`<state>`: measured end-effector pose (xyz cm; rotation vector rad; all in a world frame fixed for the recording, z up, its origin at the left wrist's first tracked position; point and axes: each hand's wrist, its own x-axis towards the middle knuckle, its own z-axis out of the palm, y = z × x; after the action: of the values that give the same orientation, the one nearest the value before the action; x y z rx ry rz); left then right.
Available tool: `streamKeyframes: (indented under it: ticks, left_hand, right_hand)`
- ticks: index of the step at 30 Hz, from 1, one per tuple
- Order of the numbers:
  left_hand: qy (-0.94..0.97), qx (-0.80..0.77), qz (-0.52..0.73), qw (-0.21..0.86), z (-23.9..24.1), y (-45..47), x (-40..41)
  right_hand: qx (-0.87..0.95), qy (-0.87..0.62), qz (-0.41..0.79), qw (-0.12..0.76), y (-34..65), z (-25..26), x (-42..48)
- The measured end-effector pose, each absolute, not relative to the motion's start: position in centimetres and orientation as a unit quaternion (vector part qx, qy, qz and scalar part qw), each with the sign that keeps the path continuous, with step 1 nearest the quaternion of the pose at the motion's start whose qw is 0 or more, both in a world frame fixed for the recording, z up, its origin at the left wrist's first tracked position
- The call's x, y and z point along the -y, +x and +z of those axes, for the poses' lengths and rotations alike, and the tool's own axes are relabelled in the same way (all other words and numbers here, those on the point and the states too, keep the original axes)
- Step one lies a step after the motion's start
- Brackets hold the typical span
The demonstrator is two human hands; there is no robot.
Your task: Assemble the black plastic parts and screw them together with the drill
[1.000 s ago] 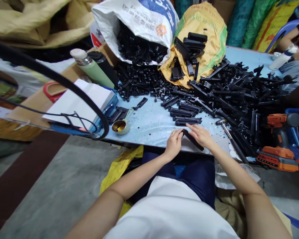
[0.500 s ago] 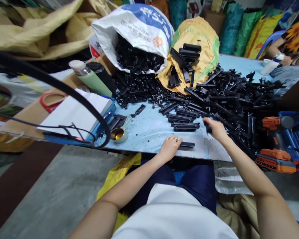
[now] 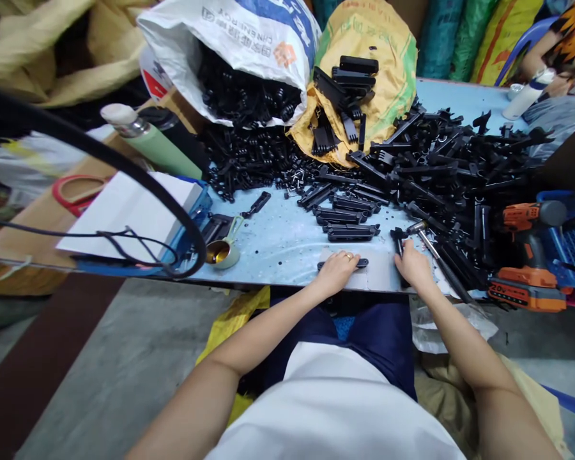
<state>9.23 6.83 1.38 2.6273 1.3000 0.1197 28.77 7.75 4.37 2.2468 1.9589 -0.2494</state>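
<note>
My left hand (image 3: 338,271) rests over a long, narrow black plastic part (image 3: 362,262) lying flat near the table's front edge. Its fingers are closed around the part, and both ends stick out. To the right, my right hand (image 3: 413,263) grips another black plastic part (image 3: 398,236), which lies lengthwise towards me on the table. A hammer (image 3: 434,248) with a metal head lies just right of that hand. Several assembled-looking black parts (image 3: 352,232) are lined up in a stack beyond my hands.
A big heap of black parts (image 3: 453,169) covers the right and back, below a white sack (image 3: 249,57) and a yellow sack (image 3: 388,83). An orange cordless drill (image 3: 529,255) stands at right. A measuring cup (image 3: 223,253) with amber contents sits left. A co-worker's arm (image 3: 534,57) shows far right.
My right hand has come down towards the table's front edge with a black part under its fingers. The hammer beside it now shows. My left hand stays on its part; the view has shifted.
</note>
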Motion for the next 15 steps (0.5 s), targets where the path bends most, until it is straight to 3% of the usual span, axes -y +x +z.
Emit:
streamKeyframes:
  ticks: [3, 6, 10, 15]
  left_hand:
    - [0.887, -0.443, 0.049, 0.121, 1.4, 9.1, -6.8]
    - [0.886, -0.434, 0.066, 0.153, 1.3, 9.0, -7.1]
    - [0.885, -0.42, 0.077, 0.187, 1.5, 9.1, -7.4]
    - [0.878, -0.43, 0.059, 0.2, 2.4, 9.6, -7.4]
  right_hand:
    - [-0.662, 0.745, -0.078, 0.019, 31.2, 4.2, -7.8]
    - [-0.757, 0.643, -0.115, -0.012, 32.9, 4.8, -7.1]
    - [-0.889, 0.431, -0.133, 0.081, 31.5, 5.8, -5.6]
    - [-0.877, 0.441, -0.07, 0.179, 28.9, 5.4, -4.8]
